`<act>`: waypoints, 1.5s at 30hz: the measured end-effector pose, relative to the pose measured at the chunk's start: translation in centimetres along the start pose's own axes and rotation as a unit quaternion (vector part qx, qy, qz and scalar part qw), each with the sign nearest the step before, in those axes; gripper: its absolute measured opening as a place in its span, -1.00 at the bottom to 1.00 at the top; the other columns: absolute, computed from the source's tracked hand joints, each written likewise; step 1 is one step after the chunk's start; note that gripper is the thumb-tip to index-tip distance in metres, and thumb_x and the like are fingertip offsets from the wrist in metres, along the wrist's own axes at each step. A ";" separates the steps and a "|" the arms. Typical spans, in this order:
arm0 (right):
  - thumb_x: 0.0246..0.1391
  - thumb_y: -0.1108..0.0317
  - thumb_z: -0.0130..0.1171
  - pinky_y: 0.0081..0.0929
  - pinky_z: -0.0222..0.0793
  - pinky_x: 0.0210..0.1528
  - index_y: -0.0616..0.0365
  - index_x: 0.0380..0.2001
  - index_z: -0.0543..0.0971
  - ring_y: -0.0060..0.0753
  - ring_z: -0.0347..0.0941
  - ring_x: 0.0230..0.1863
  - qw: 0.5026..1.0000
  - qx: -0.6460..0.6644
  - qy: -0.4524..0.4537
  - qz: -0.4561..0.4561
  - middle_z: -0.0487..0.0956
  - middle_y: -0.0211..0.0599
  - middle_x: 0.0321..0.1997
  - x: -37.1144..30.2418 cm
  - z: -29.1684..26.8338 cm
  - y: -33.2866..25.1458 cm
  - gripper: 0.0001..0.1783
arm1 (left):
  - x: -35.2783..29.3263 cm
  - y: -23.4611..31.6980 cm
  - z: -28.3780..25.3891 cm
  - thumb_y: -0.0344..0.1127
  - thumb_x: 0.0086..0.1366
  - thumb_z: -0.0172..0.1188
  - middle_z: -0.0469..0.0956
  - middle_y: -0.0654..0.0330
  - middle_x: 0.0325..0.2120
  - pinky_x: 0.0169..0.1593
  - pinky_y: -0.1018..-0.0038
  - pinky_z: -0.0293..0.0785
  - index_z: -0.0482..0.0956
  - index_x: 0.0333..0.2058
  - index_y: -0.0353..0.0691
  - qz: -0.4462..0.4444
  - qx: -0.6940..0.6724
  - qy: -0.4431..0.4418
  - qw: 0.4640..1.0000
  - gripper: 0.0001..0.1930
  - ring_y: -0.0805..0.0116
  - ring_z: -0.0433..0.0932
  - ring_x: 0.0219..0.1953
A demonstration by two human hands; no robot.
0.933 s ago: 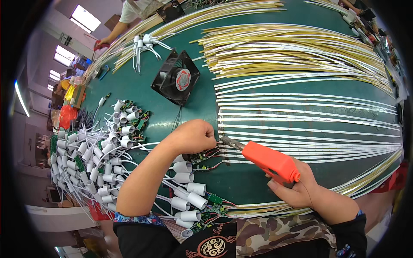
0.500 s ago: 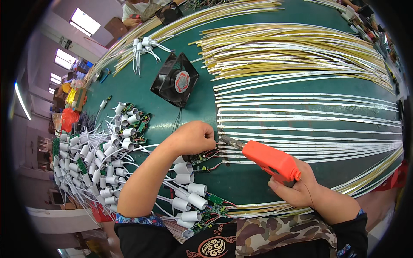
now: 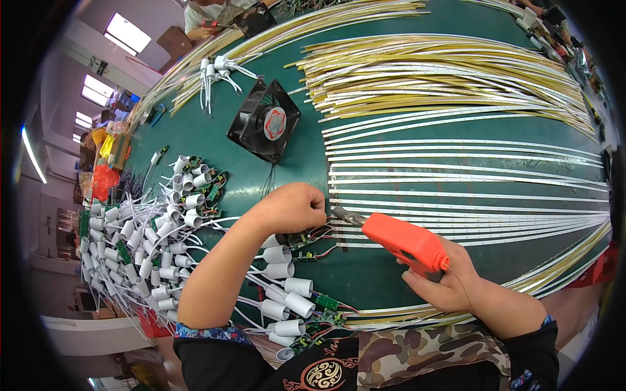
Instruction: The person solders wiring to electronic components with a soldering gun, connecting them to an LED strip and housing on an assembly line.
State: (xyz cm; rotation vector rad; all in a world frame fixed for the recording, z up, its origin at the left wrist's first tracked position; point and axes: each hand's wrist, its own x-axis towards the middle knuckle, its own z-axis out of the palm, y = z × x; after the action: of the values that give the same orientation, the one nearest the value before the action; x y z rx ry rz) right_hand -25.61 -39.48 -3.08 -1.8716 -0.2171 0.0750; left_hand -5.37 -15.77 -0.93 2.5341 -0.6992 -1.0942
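My right hand grips a red soldering gun, its dark tip pointing left at the end of one of the white LED strips. Right by that tip is my left hand, fingers closed; whatever they pinch is hidden from view. Below the left hand, a small green circuit board with thin red and dark wires reaches the strip ends. White cylindrical caps on white cables lie beside my left forearm, with more green boards near my body.
A black fan stands beyond my left hand. Behind the separate strips lies a thick pile of white and yellow strips. A heap of white caps covers the table's left. Across the table a person sits near another fan.
My right hand and the soldering gun have shifted slightly left. My left hand stays in nearly the same place, still closed.
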 end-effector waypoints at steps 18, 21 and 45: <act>-0.03 0.37 0.31 -0.35 0.46 -0.16 0.21 0.07 0.43 -0.13 0.56 -0.24 1.000 0.008 0.018 0.016 0.56 -0.12 -0.22 -0.6 0.1 0.3 -0.44 | 0.0 0.2 0.0 -0.33 0.02 0.19 0.46 0.22 -0.70 -0.48 0.43 0.32 0.58 -0.54 -0.28 -0.010 -0.002 0.005 1.000 -0.87 0.46 0.36 -0.60; -0.04 0.36 0.32 -0.37 0.46 -0.20 0.23 0.06 0.43 -0.18 0.55 -0.29 0.999 0.014 0.042 0.007 0.56 -0.13 -0.26 -0.8 0.5 1.2 -0.44 | 0.0 0.3 -0.1 -0.33 0.02 0.20 0.46 0.22 -0.70 -0.48 0.43 0.32 0.58 -0.54 -0.28 -0.014 0.002 0.001 1.000 -0.87 0.46 0.37 -0.60; -0.03 0.35 0.31 -0.35 0.44 -0.23 0.21 0.07 0.43 -0.20 0.53 -0.31 0.999 0.018 0.047 0.003 0.55 -0.16 -0.25 -1.2 -0.8 0.2 -0.44 | -0.7 -0.1 0.0 -0.30 0.05 0.25 0.57 0.17 -0.51 -0.33 0.38 0.44 0.59 -0.39 -0.27 0.021 -0.056 0.029 0.998 -0.81 0.31 0.53 -0.46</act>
State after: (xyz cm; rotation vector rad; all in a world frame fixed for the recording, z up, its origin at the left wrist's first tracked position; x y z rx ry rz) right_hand -26.62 -40.55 -3.07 -1.8347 -0.1440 -0.0050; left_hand -5.74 -15.35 -0.52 2.4351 -0.6546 -1.0125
